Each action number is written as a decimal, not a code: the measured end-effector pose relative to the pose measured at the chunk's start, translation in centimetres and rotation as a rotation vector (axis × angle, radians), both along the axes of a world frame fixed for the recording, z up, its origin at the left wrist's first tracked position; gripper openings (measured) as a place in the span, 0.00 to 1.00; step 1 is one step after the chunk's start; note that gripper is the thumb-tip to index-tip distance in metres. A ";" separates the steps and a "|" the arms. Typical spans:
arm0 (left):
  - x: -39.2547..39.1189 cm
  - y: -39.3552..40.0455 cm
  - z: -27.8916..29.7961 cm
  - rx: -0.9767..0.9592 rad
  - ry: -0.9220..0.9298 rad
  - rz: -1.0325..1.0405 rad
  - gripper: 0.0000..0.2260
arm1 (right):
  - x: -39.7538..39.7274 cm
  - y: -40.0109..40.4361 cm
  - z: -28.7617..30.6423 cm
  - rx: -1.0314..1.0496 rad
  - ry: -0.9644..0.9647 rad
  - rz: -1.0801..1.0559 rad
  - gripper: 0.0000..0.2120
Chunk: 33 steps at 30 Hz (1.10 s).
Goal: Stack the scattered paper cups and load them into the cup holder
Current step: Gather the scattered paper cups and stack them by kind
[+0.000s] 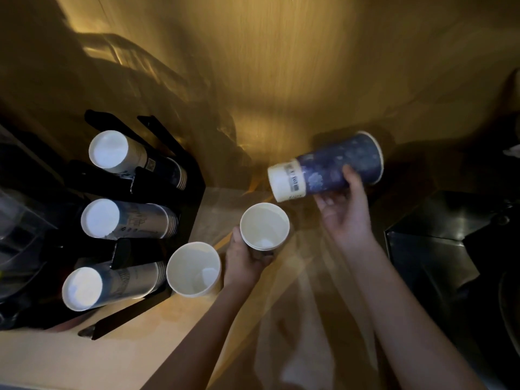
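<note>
The right hand grips a blue paper cup around its middle, held on its side in the air with its white base pointing left and its open rim to the right. Just below and left of it, the left hand is wrapped around a small stack of cups, mouth up, fingers closed around the side under the rim; several rims show nested together. Another open cup stands mouth up on the counter, just left of the left hand and right beside the holder.

The cup holder is a black rack at the left, and three stacks lie in it on their sides with their white bases facing this way: the far stack, the middle stack and the near stack. The near one sits closest to the standing cup, almost touching it.

The light is dim and yellowish, falling on a wooden wall behind. To the right there is a dark metal surface, too shadowed to make out further.
</note>
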<state>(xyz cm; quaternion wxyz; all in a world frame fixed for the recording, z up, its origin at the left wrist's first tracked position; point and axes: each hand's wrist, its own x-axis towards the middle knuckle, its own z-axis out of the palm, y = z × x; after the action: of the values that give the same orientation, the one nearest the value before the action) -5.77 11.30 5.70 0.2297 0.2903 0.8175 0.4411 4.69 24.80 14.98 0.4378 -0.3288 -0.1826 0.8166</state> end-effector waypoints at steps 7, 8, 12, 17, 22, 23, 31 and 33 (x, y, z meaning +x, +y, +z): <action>-0.1 0.0 0.0 0.028 -0.007 -0.019 0.33 | -0.4 -3.0 1.0 0.623 -0.496 0.301 0.35; -0.1 -0.1 -0.1 0.028 -0.004 -0.022 0.33 | -0.3 -3.2 0.5 0.690 -0.568 0.356 0.36; -0.1 -0.1 -0.1 0.039 -0.005 -0.020 0.34 | -0.3 -3.8 -1.7 0.925 -0.862 0.479 0.38; -0.1 0.0 -0.1 0.020 0.017 -0.033 0.35 | -0.3 -3.7 -3.8 1.001 -1.107 0.677 0.47; -0.1 0.0 -0.1 0.006 0.027 -0.044 0.35 | 0.4 -4.3 -4.0 1.240 -1.128 0.682 0.46; -0.1 0.0 -0.1 0.004 0.030 -0.044 0.34 | 0.5 -4.5 -4.2 1.290 -1.167 0.718 0.44; -0.2 0.1 0.5 -0.023 0.028 -0.057 0.36 | 1.3 -4.4 -4.5 1.075 -1.060 0.728 0.29; 0.0 0.4 1.2 -0.071 0.023 -0.068 0.35 | 1.3 -4.1 -4.2 0.845 -0.939 0.641 0.23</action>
<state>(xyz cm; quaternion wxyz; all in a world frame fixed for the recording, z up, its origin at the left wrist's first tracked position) -5.81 11.66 6.94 0.2453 0.3148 0.8248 0.4005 5.96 20.68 10.82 0.1408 -0.3782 -0.7411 0.5366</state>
